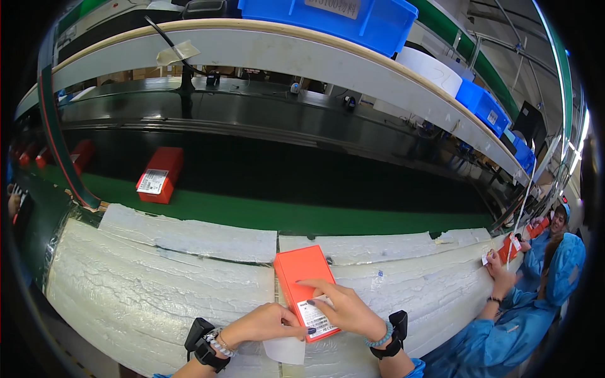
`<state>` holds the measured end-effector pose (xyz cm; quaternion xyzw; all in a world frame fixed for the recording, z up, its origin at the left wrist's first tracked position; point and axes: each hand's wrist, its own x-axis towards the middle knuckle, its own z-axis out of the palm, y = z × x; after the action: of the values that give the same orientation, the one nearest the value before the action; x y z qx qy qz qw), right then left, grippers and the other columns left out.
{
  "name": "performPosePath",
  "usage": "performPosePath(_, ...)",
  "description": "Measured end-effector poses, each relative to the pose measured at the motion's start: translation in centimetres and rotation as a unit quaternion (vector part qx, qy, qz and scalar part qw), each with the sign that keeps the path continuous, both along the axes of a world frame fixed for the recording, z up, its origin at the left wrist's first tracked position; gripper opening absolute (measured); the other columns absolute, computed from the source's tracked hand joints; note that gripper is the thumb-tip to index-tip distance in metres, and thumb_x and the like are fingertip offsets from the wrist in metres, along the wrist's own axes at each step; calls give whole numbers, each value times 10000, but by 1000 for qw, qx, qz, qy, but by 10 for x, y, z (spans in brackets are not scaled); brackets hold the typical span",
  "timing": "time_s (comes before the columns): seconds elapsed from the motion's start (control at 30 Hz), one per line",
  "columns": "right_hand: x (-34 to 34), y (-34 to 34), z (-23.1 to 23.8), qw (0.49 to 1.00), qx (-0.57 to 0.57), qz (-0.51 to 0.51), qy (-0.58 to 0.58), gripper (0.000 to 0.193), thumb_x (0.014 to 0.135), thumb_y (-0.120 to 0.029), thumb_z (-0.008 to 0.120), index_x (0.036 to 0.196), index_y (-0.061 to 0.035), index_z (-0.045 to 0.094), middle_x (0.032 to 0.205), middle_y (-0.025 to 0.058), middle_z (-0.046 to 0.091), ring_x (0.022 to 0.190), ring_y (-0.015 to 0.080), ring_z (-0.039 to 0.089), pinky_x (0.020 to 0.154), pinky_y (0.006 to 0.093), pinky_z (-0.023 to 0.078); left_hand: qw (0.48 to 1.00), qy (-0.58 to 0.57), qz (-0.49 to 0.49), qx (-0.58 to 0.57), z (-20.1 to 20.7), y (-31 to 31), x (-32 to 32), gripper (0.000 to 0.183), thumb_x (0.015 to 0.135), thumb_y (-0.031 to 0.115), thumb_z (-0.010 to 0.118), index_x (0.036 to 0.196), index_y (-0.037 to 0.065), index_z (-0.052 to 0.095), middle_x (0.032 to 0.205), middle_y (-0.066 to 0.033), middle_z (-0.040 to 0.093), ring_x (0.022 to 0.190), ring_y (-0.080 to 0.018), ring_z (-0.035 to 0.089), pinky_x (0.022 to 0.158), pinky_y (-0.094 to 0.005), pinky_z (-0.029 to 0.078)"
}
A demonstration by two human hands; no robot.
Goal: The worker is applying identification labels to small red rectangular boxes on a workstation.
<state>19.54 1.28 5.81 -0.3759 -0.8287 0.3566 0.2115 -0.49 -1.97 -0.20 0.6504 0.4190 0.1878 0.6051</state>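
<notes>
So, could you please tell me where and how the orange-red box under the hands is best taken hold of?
Probably by the long sides of the orange-red box, near its far end, coming from above: it lies flat, is narrower across than along, and that end is uncovered, while the label and right hand occupy the nearer part.

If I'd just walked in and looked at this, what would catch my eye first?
Probably the bright red-orange box near the lower middle of the pale bench, with the right hand over its white label and the left hand at its near-left side. Next might come the big blue bin on the shelf up top, then another red box on the green surface beyond the bench, at left.
</notes>
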Motion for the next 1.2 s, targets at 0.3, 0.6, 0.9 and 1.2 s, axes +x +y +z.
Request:
performPosePath(0.3,-17,-14,-23,885,373,-136,-244,401,800,-75,559,1200,-104,541,1136,132,492,1112,319,423,971,530,287,999,11,-35,-8,15,4,-14,199,836,256,654,866,74,730,790,-11,691,721,-78,588,722,-225,465)
performPosePath(0.6,-17,-1,-27,942,321,12,-101,319,810,-224,594,1121,-154,567,1225,50,495,1211,327,392,1033,590,216,930,-119,346,37,24,14,-66,248,891,207,563,934,6,702,875,-32,674,801,-81,569,733,-235,443)
performPosePath(0.9,76,37,-33,930,240,-173,-220,160,693,-171,656,852,-161,634,1097,52,529,1198,333,410,1061,610,155,848,-150,496,112,23,15,-73,261,917,186,520,1035,11,675,975,-38,663,878,-85,553,807,-218,403)
performPosePath(1.2,47,43,-40,922,343,-134,-120,286,698,-21,614,969,-110,627,1112,92,523,1170,343,426,1029,565,250,871,-134,460,106,17,16,-66,282,908,174,501,1061,6,668,964,-36,654,882,-90,546,819,-220,406)
